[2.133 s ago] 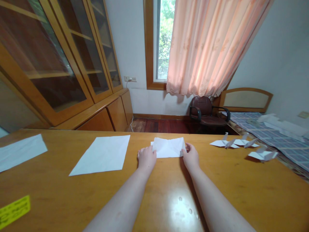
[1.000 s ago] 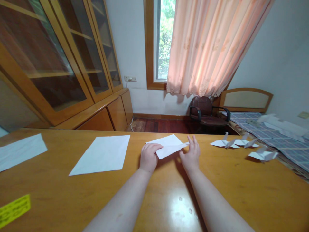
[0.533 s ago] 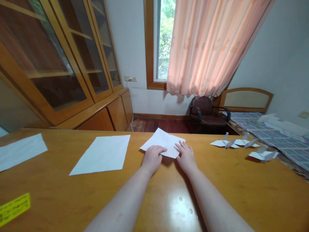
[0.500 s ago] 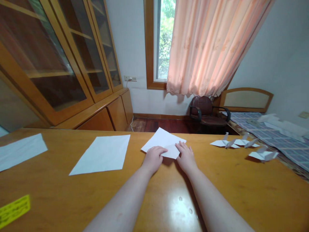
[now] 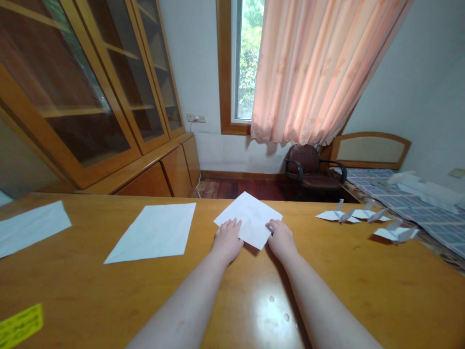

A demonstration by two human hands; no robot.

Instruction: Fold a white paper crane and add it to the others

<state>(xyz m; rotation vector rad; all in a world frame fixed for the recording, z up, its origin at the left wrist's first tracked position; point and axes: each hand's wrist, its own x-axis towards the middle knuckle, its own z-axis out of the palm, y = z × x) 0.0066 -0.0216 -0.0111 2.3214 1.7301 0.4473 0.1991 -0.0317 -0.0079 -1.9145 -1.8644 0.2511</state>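
Note:
A white sheet of paper (image 5: 252, 218), turned so that one corner points at me, is at the far edge of the table. My left hand (image 5: 227, 241) grips its left side, fingers on top and thumb hidden. On the opposite side, my right hand (image 5: 282, 239) has its fingers curled at the paper's edge, pinching it. A shadow shows below the near corner, which looks slightly raised. To the left lies a flat sheet of white paper (image 5: 156, 230), touched by neither hand.
Another white sheet (image 5: 34, 228) lies at the table's left end, above a yellow label (image 5: 21, 327). Several folded paper birds (image 5: 395, 234) stand on the right of the wooden table (image 5: 145, 300). Beyond are a chair (image 5: 308, 167), a bed (image 5: 428, 208) and a glass-doored cabinet (image 5: 119, 72).
The paper in my hands has shifted slightly right, and its near corner has come lower into view. My left fingers have drawn back toward its left edge; my right fingers have curled in.

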